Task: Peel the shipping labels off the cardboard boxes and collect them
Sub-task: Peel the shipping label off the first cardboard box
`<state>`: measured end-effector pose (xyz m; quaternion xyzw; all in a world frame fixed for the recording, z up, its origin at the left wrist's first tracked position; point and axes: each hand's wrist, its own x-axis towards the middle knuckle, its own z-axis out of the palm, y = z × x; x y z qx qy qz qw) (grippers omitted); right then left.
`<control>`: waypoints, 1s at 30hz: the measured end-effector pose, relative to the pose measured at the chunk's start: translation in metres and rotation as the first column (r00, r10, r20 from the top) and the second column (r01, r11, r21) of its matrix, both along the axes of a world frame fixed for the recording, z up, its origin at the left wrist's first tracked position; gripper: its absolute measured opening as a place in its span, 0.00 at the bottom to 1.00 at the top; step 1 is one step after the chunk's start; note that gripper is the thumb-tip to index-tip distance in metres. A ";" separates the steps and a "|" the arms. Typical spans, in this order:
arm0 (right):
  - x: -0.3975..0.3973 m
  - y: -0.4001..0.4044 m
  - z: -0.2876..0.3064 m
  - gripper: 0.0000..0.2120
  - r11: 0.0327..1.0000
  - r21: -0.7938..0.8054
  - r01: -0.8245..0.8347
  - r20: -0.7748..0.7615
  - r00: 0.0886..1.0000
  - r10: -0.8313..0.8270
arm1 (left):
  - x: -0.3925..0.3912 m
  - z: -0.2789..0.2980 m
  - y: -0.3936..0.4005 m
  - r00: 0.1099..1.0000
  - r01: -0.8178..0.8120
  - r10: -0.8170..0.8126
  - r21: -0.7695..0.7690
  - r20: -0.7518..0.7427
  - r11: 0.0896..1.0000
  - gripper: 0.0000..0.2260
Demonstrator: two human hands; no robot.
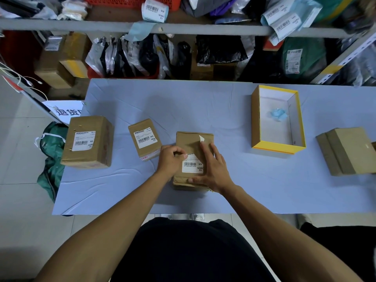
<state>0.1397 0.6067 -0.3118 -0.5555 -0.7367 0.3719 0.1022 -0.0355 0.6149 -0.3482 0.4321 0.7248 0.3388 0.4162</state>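
A brown cardboard box (188,141) lies in the middle of the blue table (223,196), with a white shipping label (192,164) on its top. My left hand (171,158) pinches the label's upper left corner with curled fingers. My right hand (212,168) lies flat on the box beside the label, fingers spread. A small white scrap (201,138) curls up near the box's far edge. Two more boxes carry labels: a small box (145,139) left of centre and a larger box (88,141) further left.
An open yellow-rimmed tray box (277,148) holding a crumpled blue scrap (278,115) stands at the right. A plain cardboard box (345,150) sits at the far right edge. Shelves of parcels and bags (173,53) line the back. A green bag (51,159) lies by the table's left side.
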 end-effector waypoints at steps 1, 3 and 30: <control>0.000 0.000 0.000 0.60 1.000 0.003 -0.001 0.001 1.000 0.001 | 0.000 -0.002 0.000 1.000 0.000 0.000 -0.003 0.012 1.000 0.10; 0.000 0.000 -0.001 0.60 1.000 0.003 -0.001 0.002 1.000 0.001 | -0.001 -0.005 0.000 1.000 -0.011 0.012 -0.010 0.029 1.000 0.10; 0.000 0.000 -0.006 0.60 1.000 0.003 0.006 -0.009 1.000 -0.006 | 0.004 0.007 -0.035 0.999 -0.022 0.020 0.060 0.041 0.998 0.17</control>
